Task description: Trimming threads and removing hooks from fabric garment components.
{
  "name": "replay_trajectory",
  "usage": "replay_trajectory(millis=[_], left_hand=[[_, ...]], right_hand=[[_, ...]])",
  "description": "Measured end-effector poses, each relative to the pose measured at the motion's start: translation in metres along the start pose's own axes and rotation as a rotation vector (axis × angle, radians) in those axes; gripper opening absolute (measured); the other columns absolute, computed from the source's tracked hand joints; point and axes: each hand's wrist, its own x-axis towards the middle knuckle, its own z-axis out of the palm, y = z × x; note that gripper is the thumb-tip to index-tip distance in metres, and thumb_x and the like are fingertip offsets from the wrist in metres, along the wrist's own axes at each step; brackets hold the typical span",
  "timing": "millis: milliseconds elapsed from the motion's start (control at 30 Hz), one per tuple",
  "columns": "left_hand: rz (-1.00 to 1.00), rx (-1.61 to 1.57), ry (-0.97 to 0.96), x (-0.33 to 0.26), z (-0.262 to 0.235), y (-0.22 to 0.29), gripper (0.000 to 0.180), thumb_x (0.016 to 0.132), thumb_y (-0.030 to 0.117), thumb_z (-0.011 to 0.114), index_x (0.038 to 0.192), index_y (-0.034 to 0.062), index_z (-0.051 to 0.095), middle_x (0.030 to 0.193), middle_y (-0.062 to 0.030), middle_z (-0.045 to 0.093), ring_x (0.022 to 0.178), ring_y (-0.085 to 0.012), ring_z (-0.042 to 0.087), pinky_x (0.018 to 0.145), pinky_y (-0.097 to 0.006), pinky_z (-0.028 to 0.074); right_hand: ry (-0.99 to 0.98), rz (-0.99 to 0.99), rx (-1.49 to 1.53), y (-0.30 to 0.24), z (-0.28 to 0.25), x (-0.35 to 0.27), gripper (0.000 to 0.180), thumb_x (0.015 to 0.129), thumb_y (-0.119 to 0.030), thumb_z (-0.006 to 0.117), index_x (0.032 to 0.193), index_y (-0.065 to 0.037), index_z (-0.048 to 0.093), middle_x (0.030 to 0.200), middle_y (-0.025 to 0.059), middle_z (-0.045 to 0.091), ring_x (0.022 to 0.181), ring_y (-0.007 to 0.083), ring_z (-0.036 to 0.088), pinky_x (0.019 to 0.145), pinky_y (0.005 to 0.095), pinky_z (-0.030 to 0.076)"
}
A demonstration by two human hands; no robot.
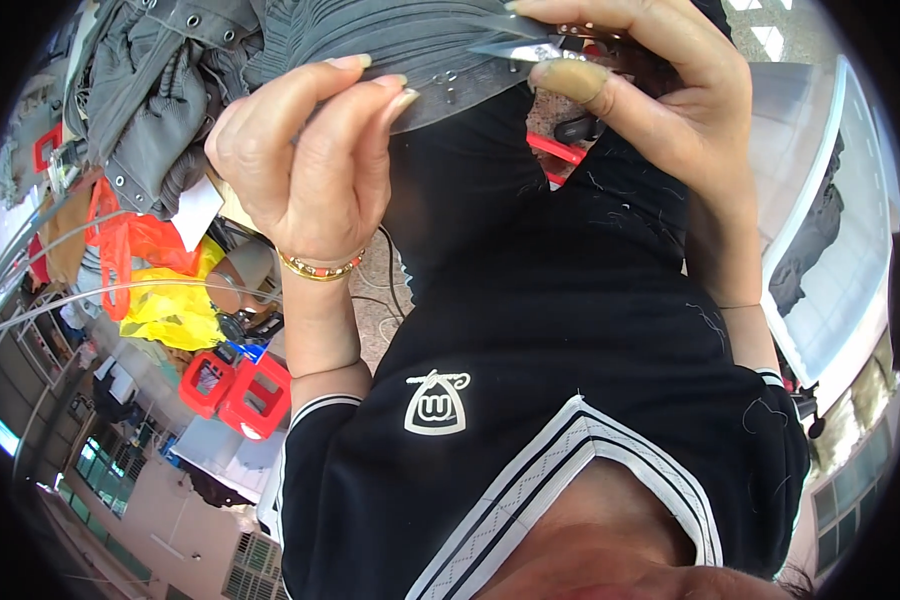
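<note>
Grey pleated fabric (370,40) lies across the top, with a smooth band along its lower edge and small shiny spots on that band. My left hand (310,150), wearing a beaded bracelet, is closed at the band's left part, its thumb and fingertips pinched on the fabric. My right hand (675,95) is closed around small metal thread snips (515,50), with a tan covering on the thumb tip. The blades point left over the band, and appear slightly apart. Fingers hide most of the snips' handle.
Bunched grey garments with metal eyelets (160,120) lie at the upper left. Below them are an orange-red plastic bag (140,240), a yellow bag (175,305) and red plastic stools (255,395). On the right, a white trough-like surface (850,230) bears dark cloth (810,240).
</note>
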Motion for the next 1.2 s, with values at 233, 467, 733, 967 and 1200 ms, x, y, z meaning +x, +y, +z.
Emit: replay_trajectory(millis=[233, 467, 733, 967, 1200], left_hand=[[-0.153, -0.17, -0.066, 0.016, -0.003, 0.019, 0.011, 0.08, 0.003, 0.071, 0.089, 0.0037, 0.065, 0.097, -0.0109, 0.06, 0.086, -0.0201, 0.059, 0.073, -0.028, 0.049], [-0.242, -0.265, -0.009, 0.018, -0.001, 0.029, 0.013, 0.082, 0.003, 0.069, 0.093, 0.0028, 0.062, 0.09, -0.01, 0.058, 0.081, -0.0196, 0.059, 0.07, -0.028, 0.049], [-0.177, -0.188, -0.056, 0.021, 0.001, 0.028, 0.012, 0.082, 0.003, 0.069, 0.092, 0.0024, 0.062, 0.088, -0.0098, 0.059, 0.076, -0.019, 0.057, 0.067, -0.028, 0.047], [-0.27, -0.339, 0.048, 0.015, -0.001, 0.024, 0.01, 0.097, 0.01, 0.049, 0.097, 0.0006, 0.051, 0.093, -0.0121, 0.056, 0.085, -0.0173, 0.055, 0.079, -0.028, 0.044], [-0.605, -0.352, 0.09, -0.006, 0.016, 0.002, 0.024, 0.099, 0.017, 0.046, 0.116, 0.0, 0.05, 0.106, -0.0084, 0.055, 0.1, -0.0129, 0.051, 0.088, -0.026, 0.039]], right_hand=[[-0.118, 0.14, 0.021, -0.004, -0.009, -0.002, 0.034, 0.073, -0.001, 0.077, 0.106, 0.0, 0.067, 0.089, 0.0061, 0.059, 0.066, 0.0067, 0.055, 0.051, 0.0203, 0.042], [0.093, -0.497, 0.112, 0.018, 0.007, 0.01, 0.034, 0.071, -0.006, 0.079, 0.103, -0.003, 0.068, 0.084, 0.0073, 0.058, 0.071, 0.0164, 0.059, 0.057, 0.0246, 0.046], [-0.051, -0.382, -0.197, 0.011, -0.003, 0.009, 0.028, 0.072, -0.01, 0.077, 0.098, -0.003, 0.068, 0.081, 0.0072, 0.058, 0.065, 0.0191, 0.06, 0.056, 0.0261, 0.047], [0.001, -0.123, -0.034, 0.002, -0.006, 0.006, 0.027, 0.071, -0.004, 0.078, 0.095, -0.001, 0.069, 0.081, 0.007, 0.059, 0.068, 0.0173, 0.059, 0.055, 0.0257, 0.045], [0.176, 0.055, 0.102, 0.019, -0.009, -0.005, 0.031, 0.077, -0.001, 0.075, 0.106, 0.003, 0.066, 0.089, 0.0029, 0.061, 0.076, 0.0054, 0.054, 0.065, 0.0182, 0.041]])
